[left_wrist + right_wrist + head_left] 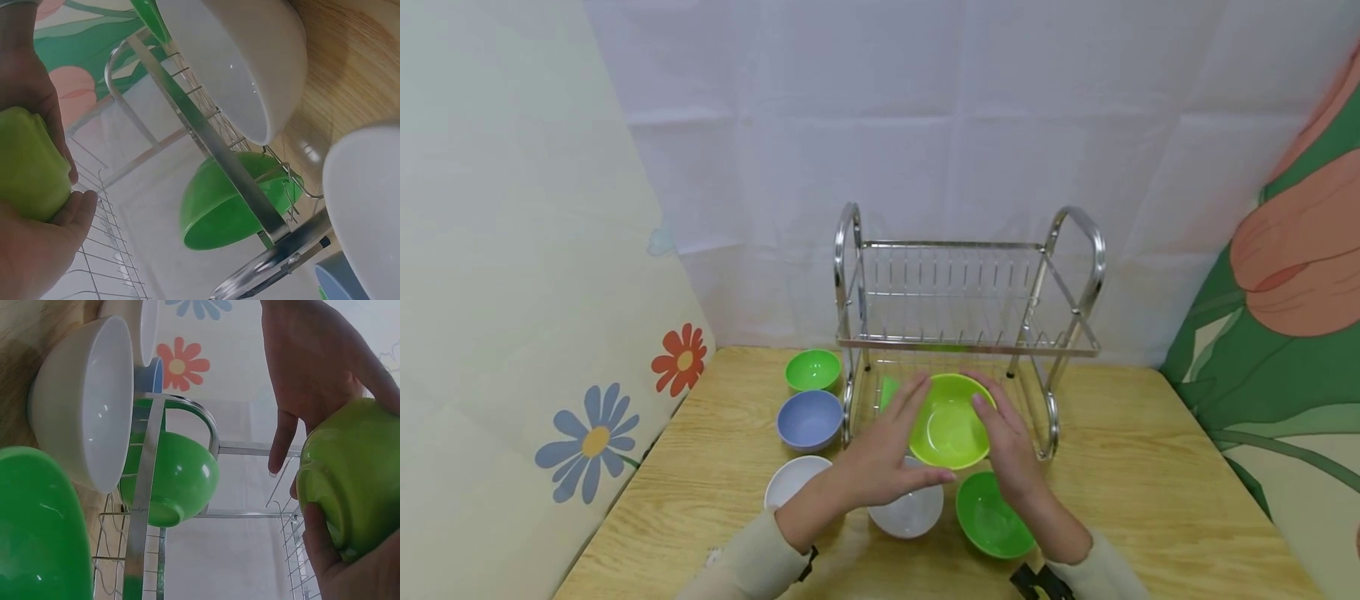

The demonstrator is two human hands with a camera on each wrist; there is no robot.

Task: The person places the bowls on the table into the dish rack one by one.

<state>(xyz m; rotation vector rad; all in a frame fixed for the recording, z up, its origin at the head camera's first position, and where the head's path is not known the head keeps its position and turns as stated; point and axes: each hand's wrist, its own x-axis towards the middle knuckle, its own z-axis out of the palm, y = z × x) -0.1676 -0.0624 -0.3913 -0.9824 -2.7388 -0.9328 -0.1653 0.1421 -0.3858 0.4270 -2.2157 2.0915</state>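
Observation:
A yellow-green bowl (951, 429) is held up in front of the rack, its inside facing the head camera. My right hand (1017, 462) grips its right side, thumb at the rim and fingers behind; in the right wrist view a fingertip presses near its foot ring. My left hand (880, 458) lies along the bowl's left side with fairly straight fingers, its thumb stretched out below. Behind the bowl is a two-tier metal dish rack (970, 346). A green bowl (219, 212) stands tilted on edge in its lower tier, mostly hidden in the head view.
Left of the rack sit a small green bowl (814, 371), a blue bowl (809, 421) and a white bowl (793, 479). Nearer me are another white bowl (910, 510) and a larger green bowl (992, 521) on the wooden table (1150, 483). A white cloth (910, 125) hangs behind.

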